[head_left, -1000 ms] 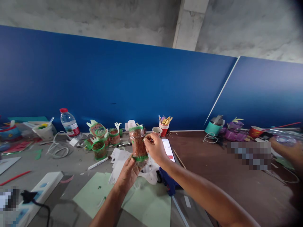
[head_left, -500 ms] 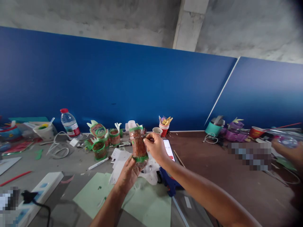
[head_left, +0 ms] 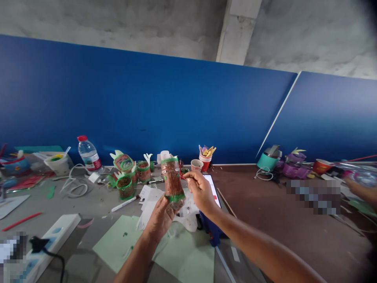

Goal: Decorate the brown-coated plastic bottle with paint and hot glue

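Note:
My left hand [head_left: 160, 217] grips the lower end of an upright clear plastic bottle [head_left: 172, 179], painted reddish-brown with green bands at top and bottom. My right hand [head_left: 200, 191] is closed in a pinch around a thin stick-like tool whose red tip touches the bottle's right side. Behind the bottle stand several similar brown-and-green painted containers [head_left: 126, 177] with paper leaf shapes. A phone [head_left: 213, 188] with a lit screen lies just under my right hand.
A water bottle [head_left: 87, 154], a white cable, a marker [head_left: 124, 203], white paper scraps and a light green sheet [head_left: 165, 251] lie on the table. A power strip [head_left: 44, 245] sits at the front left. Red paper cups [head_left: 204, 158], a teal pot [head_left: 267, 158] and another person's arm [head_left: 361, 188] are at the right.
My right hand slid slightly down and right along the bottle's side. The view shifted a little; the bottle stays held upright.

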Available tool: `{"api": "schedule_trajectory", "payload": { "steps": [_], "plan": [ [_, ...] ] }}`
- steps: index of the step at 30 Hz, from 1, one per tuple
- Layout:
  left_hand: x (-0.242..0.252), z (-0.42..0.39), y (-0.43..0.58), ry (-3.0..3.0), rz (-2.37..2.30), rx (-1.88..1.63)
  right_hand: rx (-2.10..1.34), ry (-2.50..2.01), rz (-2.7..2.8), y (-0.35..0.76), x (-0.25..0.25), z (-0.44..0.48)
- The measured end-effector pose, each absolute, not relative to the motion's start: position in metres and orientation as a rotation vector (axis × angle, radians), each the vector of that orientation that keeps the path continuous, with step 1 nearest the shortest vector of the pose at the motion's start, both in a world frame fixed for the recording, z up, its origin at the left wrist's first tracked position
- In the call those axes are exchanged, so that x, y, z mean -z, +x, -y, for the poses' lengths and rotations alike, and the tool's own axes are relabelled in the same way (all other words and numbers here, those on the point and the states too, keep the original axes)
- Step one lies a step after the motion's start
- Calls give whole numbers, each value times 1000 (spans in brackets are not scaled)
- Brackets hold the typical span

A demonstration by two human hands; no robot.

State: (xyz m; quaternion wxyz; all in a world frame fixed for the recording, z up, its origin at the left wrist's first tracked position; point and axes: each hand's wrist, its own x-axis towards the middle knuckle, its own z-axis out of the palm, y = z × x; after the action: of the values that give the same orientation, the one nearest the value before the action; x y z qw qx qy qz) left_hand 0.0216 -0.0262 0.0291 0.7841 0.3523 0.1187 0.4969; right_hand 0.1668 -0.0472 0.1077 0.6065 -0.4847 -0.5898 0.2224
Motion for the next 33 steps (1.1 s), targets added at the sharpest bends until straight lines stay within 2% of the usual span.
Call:
{"api": "schedule_trajectory", "payload": {
  "steps": [10, 17, 33],
  "plan": [
    [-33, 27, 22, 735, -284, -1099, -239, -1068, 1389, 180, -103, 50],
    [-30, 24, 23, 746, -350, -1155, 75, -1019, 1461, 180, -110, 54],
    [-24, 22, 26, 786, -364, -1178, 126, -1192, 1680, 163, -86, 42]
  ]
}}
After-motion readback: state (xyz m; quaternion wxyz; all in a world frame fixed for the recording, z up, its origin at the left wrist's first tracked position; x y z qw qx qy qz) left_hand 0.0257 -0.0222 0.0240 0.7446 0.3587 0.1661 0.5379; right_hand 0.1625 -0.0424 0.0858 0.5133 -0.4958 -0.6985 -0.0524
